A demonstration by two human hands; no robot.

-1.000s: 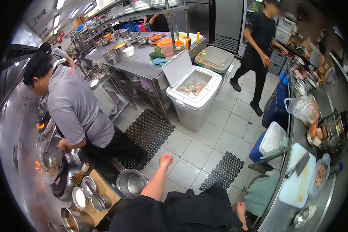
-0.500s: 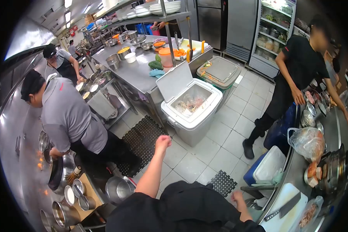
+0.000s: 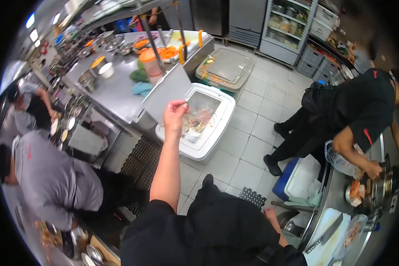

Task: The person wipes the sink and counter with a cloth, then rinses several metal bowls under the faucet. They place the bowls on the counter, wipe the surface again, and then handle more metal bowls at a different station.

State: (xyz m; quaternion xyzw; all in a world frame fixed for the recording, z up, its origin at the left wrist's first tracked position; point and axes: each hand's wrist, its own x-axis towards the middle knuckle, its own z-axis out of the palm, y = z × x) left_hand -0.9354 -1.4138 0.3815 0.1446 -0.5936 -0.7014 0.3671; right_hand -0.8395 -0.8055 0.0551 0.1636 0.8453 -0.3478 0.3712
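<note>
My left hand [image 3: 175, 116] is stretched forward over the near left rim of a white bin [image 3: 221, 119], its fingers pinched together. What they hold, if anything, is too small to make out. Inside the bin lie crumpled clear plastic and food scraps [image 3: 198, 119]; its lid [image 3: 168, 91] is tipped up and back. My right hand [image 3: 270, 215] hangs low at my side, near the edge of the right-hand counter, with its fingers curled and nothing visible in them.
A second bin [image 3: 226, 66], lidded and strewn with peelings, stands behind the white one. Left is a steel table [image 3: 119, 95] with bowls. One co-worker in grey [image 3: 57, 170] works at left; another in black [image 3: 359, 111] leans over the right counter, where a cleaver [image 3: 330, 230] lies on a board.
I have moved closer to the white bin, and my left hand has reached forward over its edge. The co-worker in black has turned and bent over the counter.
</note>
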